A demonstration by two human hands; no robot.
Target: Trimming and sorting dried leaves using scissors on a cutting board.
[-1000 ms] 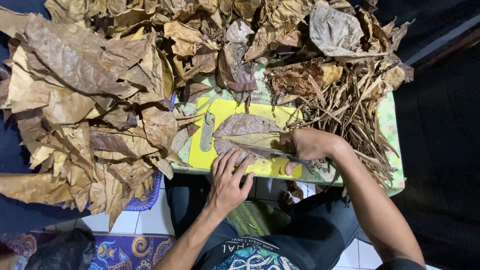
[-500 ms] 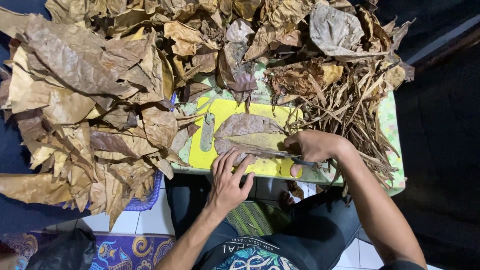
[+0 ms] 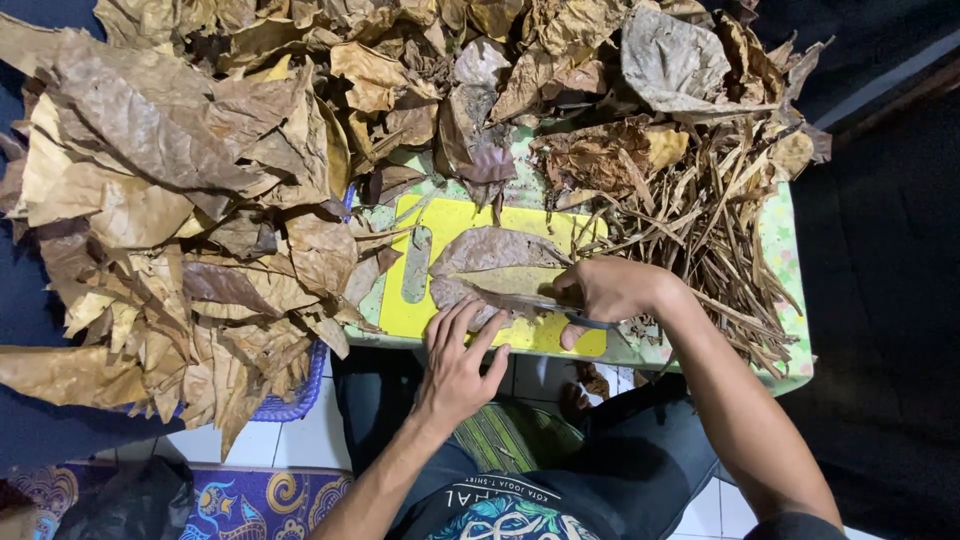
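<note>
Right hand (image 3: 612, 290): the grip is clenched around the handle of a knife (image 3: 530, 301); the thin blade points to the left and lies across the dry leaf, near its lower edge.
Left hand (image 3: 462, 352): the grip is released, with the fingers (image 3: 470, 322) spread flat and pressing on the near edge of the same leaf; it holds nothing.
Dry leaf (image 3: 492, 262): one big brown leaf, lying flat in the middle of the cutting board, between the two hands.
Cutting board (image 3: 452, 216): yellow, with a long slot for the handle on its left side; it lies on the table, just in front of the person.
Table (image 3: 780, 250): small and light green with a fine pattern; mostly covered, only the right edge and some spots show.
Leaf pile (image 3: 170, 190): many dry brown leaves, heaped on the left and across the top, some over the board's left edge.
Stems (image 3: 700, 220): a loose heap of thin brown stalks to the right of the board, just beyond the right hand.
Basket (image 3: 300, 390): a blue rim shows under the leaf pile at the lower left.
Floor (image 3: 300, 450): white tiles, with a patterned blue mat at the bottom left.
</note>
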